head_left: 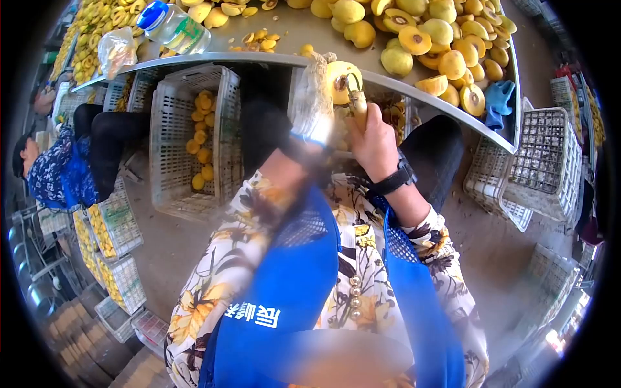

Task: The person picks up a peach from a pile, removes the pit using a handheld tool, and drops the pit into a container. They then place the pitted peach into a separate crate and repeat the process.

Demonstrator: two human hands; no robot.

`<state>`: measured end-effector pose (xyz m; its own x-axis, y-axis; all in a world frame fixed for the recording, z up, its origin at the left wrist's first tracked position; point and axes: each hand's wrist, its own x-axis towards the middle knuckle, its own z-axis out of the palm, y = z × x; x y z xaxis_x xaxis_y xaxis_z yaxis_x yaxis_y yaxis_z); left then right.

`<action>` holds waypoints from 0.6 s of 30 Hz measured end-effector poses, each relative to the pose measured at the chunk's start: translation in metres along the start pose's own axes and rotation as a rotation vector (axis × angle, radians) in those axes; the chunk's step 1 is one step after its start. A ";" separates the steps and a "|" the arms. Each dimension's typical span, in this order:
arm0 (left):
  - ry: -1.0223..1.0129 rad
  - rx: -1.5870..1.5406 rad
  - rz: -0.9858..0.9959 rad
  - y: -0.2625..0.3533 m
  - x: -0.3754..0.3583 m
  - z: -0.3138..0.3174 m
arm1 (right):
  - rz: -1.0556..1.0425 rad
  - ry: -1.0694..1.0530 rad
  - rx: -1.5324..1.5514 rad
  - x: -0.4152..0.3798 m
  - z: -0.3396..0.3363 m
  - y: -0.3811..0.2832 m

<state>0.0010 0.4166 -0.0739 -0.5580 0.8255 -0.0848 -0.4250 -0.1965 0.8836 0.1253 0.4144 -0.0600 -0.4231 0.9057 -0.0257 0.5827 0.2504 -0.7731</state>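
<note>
My right hand is closed round the pale handle of a pitting tool, its metal loop against the cut face of a halved yellow fruit. On the fruit's left side is my left hand, in a worn, pale glove, fingers curled round the fruit. Both hands are at the front edge of the metal table. Many halved and whole yellow fruits are heaped at the table's right. Small cut pieces lie left of my hands.
A blue-lidded jar, a plastic bag and a blue glove lie on the table. Below stands a white crate with fruit. Empty crates are stacked right. Another person sits at left.
</note>
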 end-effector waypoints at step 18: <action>-0.189 0.251 -0.174 0.020 0.009 -0.013 | 0.025 -0.178 -0.111 -0.008 0.015 0.003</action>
<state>-0.0219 0.4135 -0.0633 -0.3411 0.9229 -0.1785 -0.3012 0.0726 0.9508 0.1196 0.4027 -0.0719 -0.5180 0.8397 -0.1632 0.6634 0.2739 -0.6964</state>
